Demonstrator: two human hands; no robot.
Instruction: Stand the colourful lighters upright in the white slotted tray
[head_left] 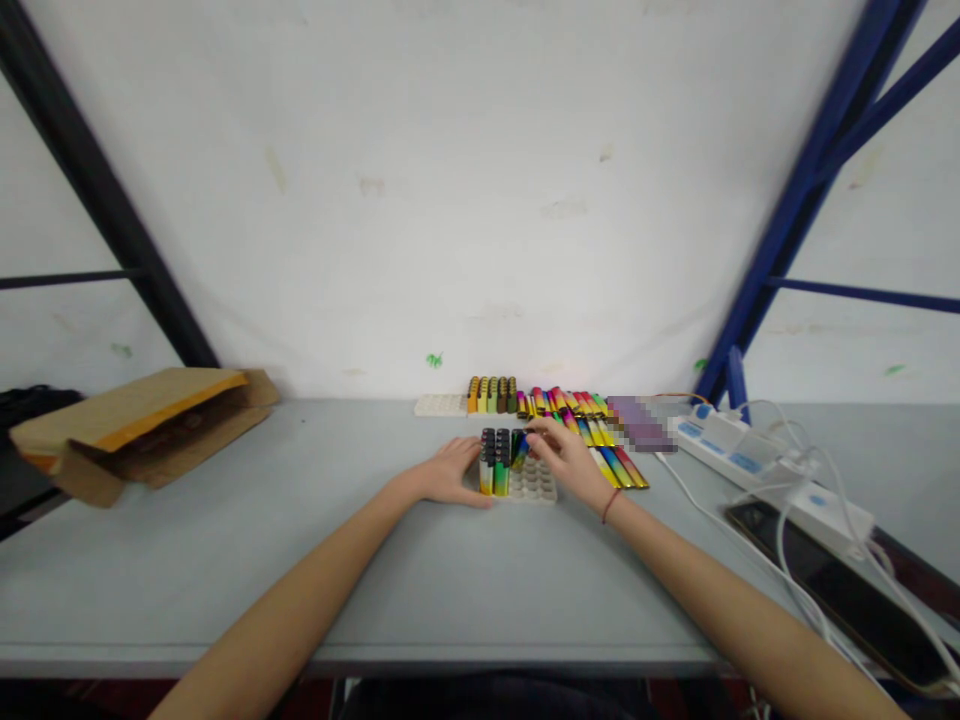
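Observation:
My left hand (450,474) braces the left end of a white tray with round holes (534,488), thumb along the front edge and fingers toward the back. Lighters with black tops (494,470) stand upright in the tray's left columns, with white, yellow and green bodies. Between the thumb and fingers of my right hand (562,455) is a blue-and-yellow lighter (519,452), slightly tilted over the tray beside the standing ones. Its lower end is hard to make out. Beyond and right of my right hand lie several colourful shiny wrapped pieces (619,467) in rows.
A second white tray (439,405) by the wall holds upright orange, green and brown pieces (492,395). An opened cardboard package (150,420) lies at left. At right are a power strip (780,480), white cables and a dark phone (832,580). A purple item (641,424) is pixelated.

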